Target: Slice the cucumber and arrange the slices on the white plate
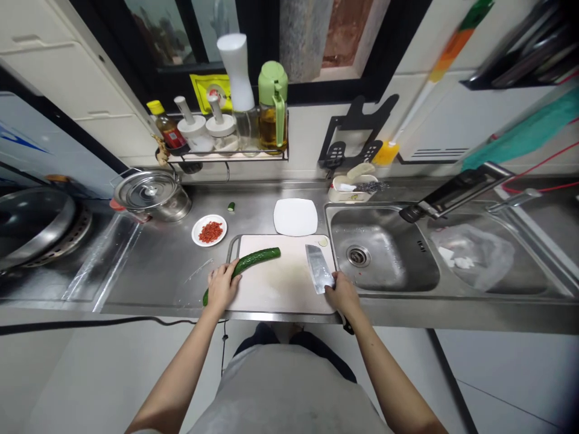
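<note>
A long green cucumber (259, 257) lies slantwise over the left part of the white cutting board (280, 295). My left hand (221, 287) is closed around it near the board's left edge, and its far end shows below the hand. At the board's right edge my right hand (342, 293) grips a cleaver (318, 267), its wide blade resting over the board and pointing away from me. A small pale slice (322, 241) is at the board's top right corner. Behind the board are a white square plate (295, 217) and a short cucumber end (231, 207).
A plate of chopped red pieces (210, 231) sits left of the board, with a lidded steel pot (154, 196) farther back. To the right is a sink (384, 259). Bottles and jars stand on a rack (226, 156); a wok (36, 226) is far left.
</note>
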The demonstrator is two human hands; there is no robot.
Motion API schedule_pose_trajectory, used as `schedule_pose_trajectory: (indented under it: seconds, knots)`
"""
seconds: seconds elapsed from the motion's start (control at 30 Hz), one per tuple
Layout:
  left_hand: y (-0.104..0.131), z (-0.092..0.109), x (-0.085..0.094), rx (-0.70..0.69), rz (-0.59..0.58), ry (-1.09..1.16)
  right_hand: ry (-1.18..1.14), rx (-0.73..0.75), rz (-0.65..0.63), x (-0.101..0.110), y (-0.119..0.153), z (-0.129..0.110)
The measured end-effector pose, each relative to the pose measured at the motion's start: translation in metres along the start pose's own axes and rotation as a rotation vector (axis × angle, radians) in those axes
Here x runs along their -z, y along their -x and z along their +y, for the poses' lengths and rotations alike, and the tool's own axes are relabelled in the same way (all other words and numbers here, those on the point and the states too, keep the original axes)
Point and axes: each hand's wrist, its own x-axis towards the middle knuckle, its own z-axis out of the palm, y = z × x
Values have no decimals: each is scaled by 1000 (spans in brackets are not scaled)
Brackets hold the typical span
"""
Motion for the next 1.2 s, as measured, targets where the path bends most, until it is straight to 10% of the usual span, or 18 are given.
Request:
schedule_pose_trajectory:
  seconds: [0.57, 0.77, 1.2]
  knots:
    - [9, -2, 0, -26, -116, -58, -130, -8, -20, -1, 6, -6]
    - [5, 21, -6, 13, 11, -62, -134, 29, -32, 0, 14, -23]
    - [-50, 76, -39, -557, 191, 191, 108, 65, -145, 8, 16, -50]
